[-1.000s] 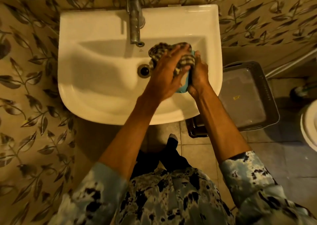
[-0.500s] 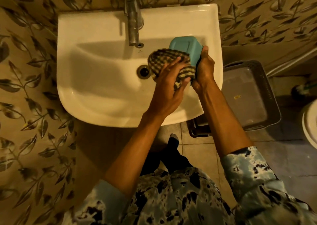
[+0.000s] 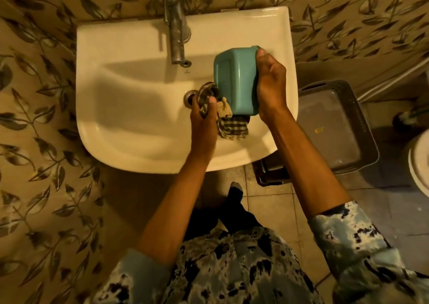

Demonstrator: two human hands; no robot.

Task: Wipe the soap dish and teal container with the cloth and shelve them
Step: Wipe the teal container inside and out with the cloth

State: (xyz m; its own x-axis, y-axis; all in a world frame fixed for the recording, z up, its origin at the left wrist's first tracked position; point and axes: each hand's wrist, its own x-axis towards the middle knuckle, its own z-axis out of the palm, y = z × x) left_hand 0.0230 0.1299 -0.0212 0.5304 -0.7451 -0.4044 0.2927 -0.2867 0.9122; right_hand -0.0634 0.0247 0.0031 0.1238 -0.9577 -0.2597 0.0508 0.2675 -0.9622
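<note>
Over the white sink (image 3: 111, 122) my right hand (image 3: 270, 85) grips the teal container (image 3: 234, 81) by its right side, with its bottom turned up toward me. My left hand (image 3: 204, 115) is closed on the checked cloth (image 3: 229, 123), bunched at the container's lower left edge, partly under it, near the drain (image 3: 189, 96). I see no soap dish, and no shelf shows in view.
The metal tap (image 3: 175, 25) juts over the basin just left of the container. A grey plastic basket (image 3: 334, 127) stands on the tiled floor to the right of the sink. Part of a white toilet (image 3: 419, 164) shows at the right edge. Leaf-patterned walls surround the sink.
The container has come out from under the cloth and turned bottom up. My left hand has drawn the cloth down and left, off the top to the container's lower edge.
</note>
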